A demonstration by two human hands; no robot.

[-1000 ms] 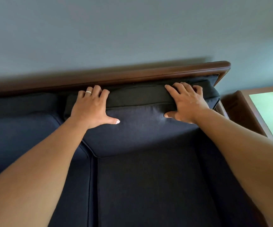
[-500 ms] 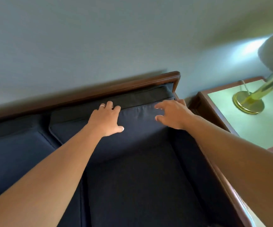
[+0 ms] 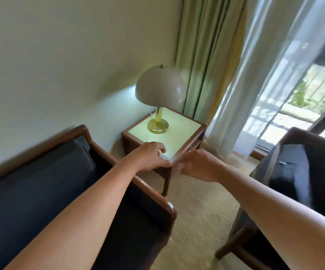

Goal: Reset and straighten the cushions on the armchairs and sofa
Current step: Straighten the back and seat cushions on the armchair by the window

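Both bare hands hang in the air holding nothing. The left hand [image 3: 152, 154], at centre frame, has loosely curled fingers, palm down, over the near corner of the square wood-framed side table [image 3: 185, 131]. The right hand [image 3: 198, 165], just at its 3 o'clock, is blurred; it looks half open. The dark navy back cushion [image 3: 60, 162] lies at 9 o'clock on the wood-framed navy sofa [image 3: 154, 193]. A dark wood-framed armchair [image 3: 313, 141] with a dark cushion [image 3: 288, 168] stands at 3 o'clock. A dome-shaded brass lamp [image 3: 158, 90] stands on the table at 12 o'clock.
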